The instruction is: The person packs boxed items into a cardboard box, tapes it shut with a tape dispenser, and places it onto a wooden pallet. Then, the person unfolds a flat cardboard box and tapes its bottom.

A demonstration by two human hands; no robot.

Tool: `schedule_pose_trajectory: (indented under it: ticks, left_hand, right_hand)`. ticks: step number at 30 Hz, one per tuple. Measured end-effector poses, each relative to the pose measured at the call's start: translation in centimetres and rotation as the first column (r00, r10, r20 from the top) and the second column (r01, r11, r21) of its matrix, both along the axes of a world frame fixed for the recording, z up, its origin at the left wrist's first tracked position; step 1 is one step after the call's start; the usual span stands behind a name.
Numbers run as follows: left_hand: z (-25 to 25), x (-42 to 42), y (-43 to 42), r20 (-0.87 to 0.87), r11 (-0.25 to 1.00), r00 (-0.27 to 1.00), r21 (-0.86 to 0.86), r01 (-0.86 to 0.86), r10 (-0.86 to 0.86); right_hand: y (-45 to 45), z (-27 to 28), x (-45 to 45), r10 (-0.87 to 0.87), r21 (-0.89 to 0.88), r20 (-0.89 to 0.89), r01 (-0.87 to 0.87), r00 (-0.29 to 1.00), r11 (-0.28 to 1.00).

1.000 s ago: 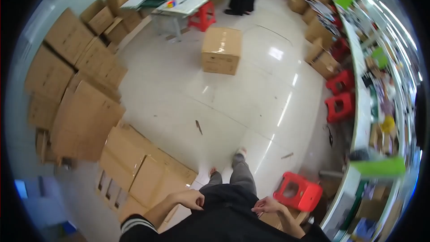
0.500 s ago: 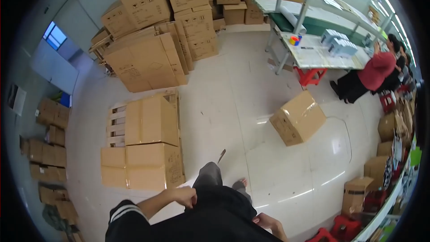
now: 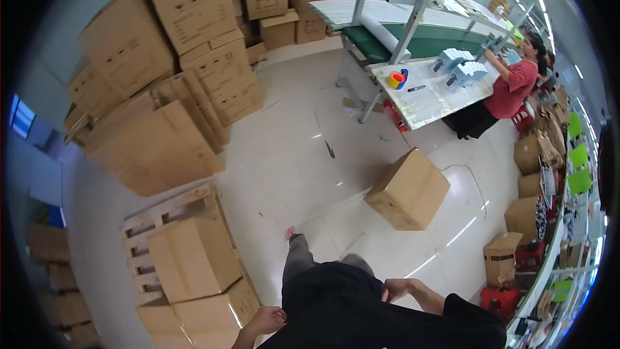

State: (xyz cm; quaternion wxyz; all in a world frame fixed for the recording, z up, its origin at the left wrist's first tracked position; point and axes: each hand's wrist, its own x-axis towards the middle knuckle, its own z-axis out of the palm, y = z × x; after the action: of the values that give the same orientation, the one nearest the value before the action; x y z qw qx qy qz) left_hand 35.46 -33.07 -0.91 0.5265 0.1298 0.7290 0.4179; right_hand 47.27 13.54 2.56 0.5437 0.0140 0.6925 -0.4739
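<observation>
Floor (image 3: 297, 184) of pale tile extends ahead of the wearer and carries the larger items. A white-topped table (image 3: 423, 105) stands at the far right. Flattened cartons (image 3: 152, 148) stand on edge beside a carton stack (image 3: 219, 77) at the far left. A wooden pallet (image 3: 171, 208) lies near the left hand (image 3: 266, 318); its slats show along the far and left edges, and taped cartons (image 3: 194, 258) sit toward its near right corner. A co-worker (image 3: 513, 84) in red stands at the table's right edge. One sealed carton (image 3: 413, 187) rests on the floor, apart from the table's near edge. The black top (image 3: 361, 317) is on the wearer's torso, at the bottom centre of the view. The left hand is at its left side and the right hand (image 3: 399, 289) at its right side, both with fingers curled inward; whether either pinches cloth cannot be told. For even handling of the top, contact on both sides should be light and level, with footing kept between pallet and sealed carton. Pale-blue boxes (image 3: 468, 72) stand toward the table's right edge. A red-and-yellow tape roll (image 3: 396, 80) sits by the left edge, a dark marker (image 3: 416, 88) just beside it. A dark scrap (image 3: 330, 149) lies on the floor; step around it.
</observation>
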Motion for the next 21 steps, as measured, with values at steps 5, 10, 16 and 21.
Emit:
schedule_pose_trajectory:
  ticks: [5, 10, 16, 21]
  left_hand:
    - [3.6, -7.8, 3.1, -0.028, 0.976, 0.976, -0.040, 0.214, -0.215]
    - [3.1, -16.0, 7.5, 0.096, 0.997, 0.993, 0.047, 0.066, -0.070]
    - [3.5, -22.9, 12.7, 0.170, 0.994, 0.983, 0.070, -0.085, 0.072]
    - [6.3, -24.0, 13.8, 0.228, 0.952, 0.928, 0.007, -0.306, 0.297]
  right_hand:
    - [1.5, 0.3, -3.0, -0.124, 0.045, 0.139, 0.119, 0.983, 0.992]
    - [6.1, 0.5, -14.4, 0.011, 0.123, 0.110, -0.025, 0.994, 0.992]
    - [15.0, -1.7, -30.9, 0.262, 0.076, 0.076, -0.268, 0.962, 0.960]
    - [15.9, -1.0, -48.7, 0.317, -0.002, -0.101, -0.319, 0.943, 0.948]
